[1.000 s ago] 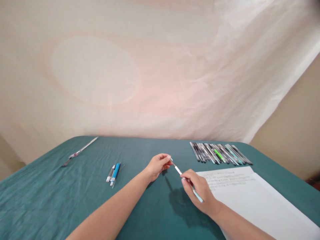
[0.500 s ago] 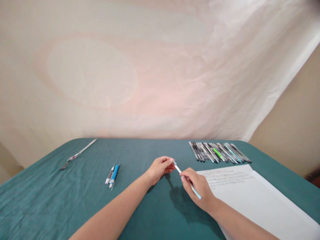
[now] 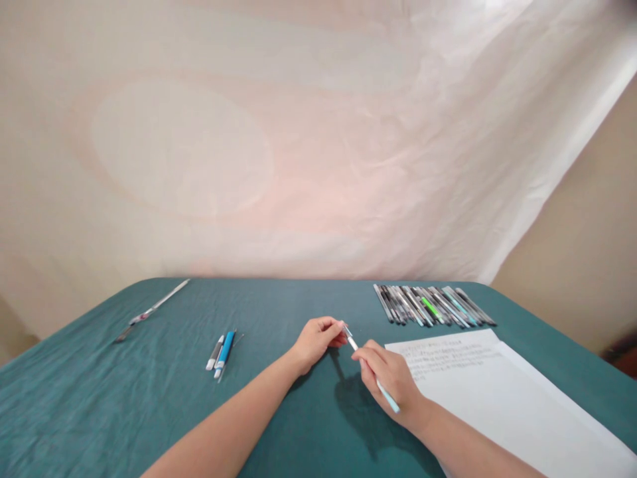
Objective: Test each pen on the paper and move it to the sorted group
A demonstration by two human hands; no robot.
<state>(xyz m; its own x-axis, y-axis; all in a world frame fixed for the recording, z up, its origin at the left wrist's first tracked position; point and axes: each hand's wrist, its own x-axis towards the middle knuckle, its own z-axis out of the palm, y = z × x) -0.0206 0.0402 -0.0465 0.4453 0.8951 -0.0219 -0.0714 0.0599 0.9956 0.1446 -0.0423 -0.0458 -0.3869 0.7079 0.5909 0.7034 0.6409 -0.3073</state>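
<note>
A slim white and light-blue pen [image 3: 390, 399] slants between my hands above the green cloth. My right hand [image 3: 391, 375] is wrapped round its barrel, and the pale-blue rear end sticks out below the palm. With thumb and fingertips, my left hand [image 3: 321, 340] pinches the upper end, where a small greyish pen cap [image 3: 347, 330] shows partly; the fingers cover the rest of it. Whether the cap is fully seated on the pen, I cannot tell. White paper with lines of handwriting [image 3: 448, 358] lies by my right hand and partly under the forearm.
On the green table [image 3: 279, 431], a row of many pens [image 3: 432, 307] lies at the back right. A blue pen [image 3: 225, 352], a white-grey one [image 3: 215, 353] and thin refills lie left of my hands. A long wrapped item [image 3: 154, 309] rests at the far left.
Both hands keep their grip on the pen and its cap. The right hand has shifted slightly down and left; the whole view has shifted a little.
</note>
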